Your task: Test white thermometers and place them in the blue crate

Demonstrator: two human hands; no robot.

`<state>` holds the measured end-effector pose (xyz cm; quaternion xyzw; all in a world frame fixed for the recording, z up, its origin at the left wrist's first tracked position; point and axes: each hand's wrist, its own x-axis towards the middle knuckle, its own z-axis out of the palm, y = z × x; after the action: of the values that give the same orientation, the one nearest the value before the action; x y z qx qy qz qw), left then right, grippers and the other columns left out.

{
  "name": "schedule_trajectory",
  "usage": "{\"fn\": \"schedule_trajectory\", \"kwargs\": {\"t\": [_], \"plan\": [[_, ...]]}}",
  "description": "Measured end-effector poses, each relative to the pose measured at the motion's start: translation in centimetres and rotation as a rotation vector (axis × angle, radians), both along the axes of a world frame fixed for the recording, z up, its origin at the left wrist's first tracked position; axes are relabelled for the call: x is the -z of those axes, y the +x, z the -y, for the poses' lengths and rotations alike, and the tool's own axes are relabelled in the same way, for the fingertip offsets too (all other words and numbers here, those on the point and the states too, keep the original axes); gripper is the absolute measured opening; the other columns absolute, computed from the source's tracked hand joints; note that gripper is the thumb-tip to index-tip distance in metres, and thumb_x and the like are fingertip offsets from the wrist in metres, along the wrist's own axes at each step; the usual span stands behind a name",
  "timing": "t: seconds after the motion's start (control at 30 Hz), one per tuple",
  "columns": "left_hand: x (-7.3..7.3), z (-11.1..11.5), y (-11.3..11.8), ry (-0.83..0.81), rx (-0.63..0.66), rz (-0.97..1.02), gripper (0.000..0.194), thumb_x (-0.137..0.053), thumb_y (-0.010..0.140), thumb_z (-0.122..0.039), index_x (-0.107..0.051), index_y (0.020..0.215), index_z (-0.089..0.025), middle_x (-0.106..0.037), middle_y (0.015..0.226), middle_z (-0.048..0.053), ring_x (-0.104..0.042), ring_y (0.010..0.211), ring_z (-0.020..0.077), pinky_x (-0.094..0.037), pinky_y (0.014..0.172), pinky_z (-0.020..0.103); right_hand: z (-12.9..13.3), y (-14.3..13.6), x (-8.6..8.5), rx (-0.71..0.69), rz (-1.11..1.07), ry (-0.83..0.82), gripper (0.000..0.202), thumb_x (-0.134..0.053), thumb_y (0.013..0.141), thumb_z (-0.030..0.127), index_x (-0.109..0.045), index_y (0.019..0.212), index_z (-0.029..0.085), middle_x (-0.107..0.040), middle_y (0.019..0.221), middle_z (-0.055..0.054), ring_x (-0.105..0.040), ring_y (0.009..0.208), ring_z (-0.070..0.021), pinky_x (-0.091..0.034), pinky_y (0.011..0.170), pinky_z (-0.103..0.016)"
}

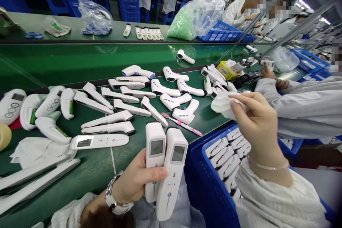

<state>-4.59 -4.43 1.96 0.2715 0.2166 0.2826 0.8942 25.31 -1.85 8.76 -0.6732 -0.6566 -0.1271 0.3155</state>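
Two white handheld thermometers with small grey screens stand side by side in my left hand, its thumb across their fronts. My right hand is raised to the right, pinching a crumpled white cloth between thumb and fingers. Beyond my hands, many white thermometers lie in loose rows on the green table. A pink and white toothbrush rests among them. Below my right hand, a blue crate holds rows of white thermometers.
A green conveyor belt runs behind the table, with one thermometer on it. A yellow box stands at the back right. At the right are a co-worker's hand and sleeve. White cloth and tape lie left.
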Motion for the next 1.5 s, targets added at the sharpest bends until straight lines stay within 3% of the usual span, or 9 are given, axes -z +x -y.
{"fn": "schedule_trajectory", "kwargs": {"t": [0.13, 0.3, 0.47, 0.73, 0.93, 1.1, 1.2, 1.37, 1.5], "plan": [[-0.4, 0.2, 0.0, 0.030, 0.012, 0.006, 0.028, -0.070, 0.071, -0.026, -0.068, 0.097, -0.017, -0.068, 0.088, 0.007, -0.061, 0.090, 0.0223, -0.048, 0.079, 0.032, 2.9, -7.0, -2.8, -0.468, -0.152, 0.005, 0.028, -0.059, 0.077, 0.009, -0.064, 0.100, 0.025, -0.055, 0.089, -0.004, -0.053, 0.075, -0.0156, -0.043, 0.060, -0.029], [-0.9, 0.5, 0.2, 0.030, 0.033, 0.013, 0.025, -0.070, 0.072, -0.026, -0.067, 0.094, -0.015, -0.064, 0.077, 0.004, -0.056, 0.068, 0.0123, -0.045, 0.062, 0.021, 3.3, -10.3, -2.2, -0.743, -0.205, -0.176, 0.021, -0.056, 0.078, 0.007, -0.059, 0.096, 0.018, -0.051, 0.087, -0.004, -0.051, 0.074, -0.0127, -0.046, 0.062, -0.027], [-1.3, 0.7, 0.3, 0.064, -0.005, -0.032, 0.020, -0.070, 0.072, -0.023, -0.067, 0.090, -0.016, -0.063, 0.077, 0.002, -0.055, 0.071, 0.0126, -0.045, 0.064, 0.021, 2.5, -10.9, -0.8, -0.759, -0.338, -0.279, 0.013, -0.061, 0.079, 0.013, -0.054, 0.087, 0.021, -0.054, 0.086, -0.004, -0.053, 0.078, -0.0150, -0.047, 0.068, -0.029], [-1.3, 0.6, -0.1, -0.028, 0.034, -0.034, 0.030, -0.073, 0.069, -0.027, -0.068, 0.095, -0.015, -0.067, 0.080, 0.006, -0.059, 0.072, 0.0163, -0.047, 0.063, 0.024, 2.6, -10.6, -1.2, -0.740, -0.572, -0.338, 0.009, -0.054, 0.083, 0.012, -0.056, 0.086, 0.021, -0.056, 0.080, -0.002, -0.054, 0.074, -0.0133, -0.046, 0.066, -0.028], [-1.1, 0.6, -0.1, -0.020, 0.043, -0.045, 0.027, -0.072, 0.069, -0.027, -0.068, 0.092, -0.016, -0.068, 0.081, 0.005, -0.060, 0.072, 0.0163, -0.047, 0.064, 0.024, 2.2, -11.1, -1.0, -0.777, -0.511, -0.272, 0.020, -0.058, 0.079, 0.007, -0.060, 0.095, 0.020, -0.058, 0.082, -0.003, -0.055, 0.076, -0.0134, -0.046, 0.065, -0.027], [-0.8, 0.6, -0.6, -0.009, 0.017, -0.054, 0.030, -0.072, 0.068, -0.027, -0.067, 0.096, -0.017, -0.069, 0.085, 0.007, -0.063, 0.080, 0.0220, -0.049, 0.071, 0.030, 1.6, -9.4, -0.7, -0.636, -0.361, -0.412, 0.015, -0.056, 0.080, 0.009, -0.064, 0.083, 0.021, -0.057, 0.073, -0.001, -0.054, 0.065, -0.0123, -0.043, 0.057, -0.026], [-0.8, 0.3, -0.6, -0.013, 0.015, -0.062, 0.037, -0.073, 0.066, -0.028, -0.066, 0.101, -0.016, -0.069, 0.092, 0.010, -0.063, 0.086, 0.0259, -0.049, 0.074, 0.034, 1.9, -8.9, -1.3, -0.556, -0.360, -0.343, 0.015, -0.056, 0.080, 0.011, -0.064, 0.086, 0.023, -0.058, 0.078, -0.002, -0.056, 0.070, -0.0149, -0.044, 0.059, -0.028], [-0.5, -0.2, -0.6, 0.011, 0.015, -0.053, 0.032, -0.073, 0.068, -0.028, -0.067, 0.097, -0.017, -0.068, 0.085, 0.007, -0.063, 0.081, 0.0222, -0.049, 0.073, 0.031, 1.8, -10.7, -1.8, -0.812, -0.370, -0.263, 0.029, -0.056, 0.081, 0.011, -0.060, 0.107, 0.023, -0.058, 0.085, -0.005, -0.055, 0.075, -0.0150, -0.047, 0.062, -0.028], [-0.2, -1.1, -2.2, 0.052, 0.052, -0.087, 0.037, -0.076, 0.064, -0.028, -0.066, 0.099, -0.017, -0.068, 0.084, 0.008, -0.063, 0.081, 0.0254, -0.049, 0.072, 0.035, -0.4, -11.5, 0.9, -0.847, -0.451, -0.355, 0.018, -0.053, 0.085, 0.017, -0.065, 0.099, 0.021, -0.054, 0.080, -0.003, -0.054, 0.070, -0.0122, -0.046, 0.061, -0.026]]}}
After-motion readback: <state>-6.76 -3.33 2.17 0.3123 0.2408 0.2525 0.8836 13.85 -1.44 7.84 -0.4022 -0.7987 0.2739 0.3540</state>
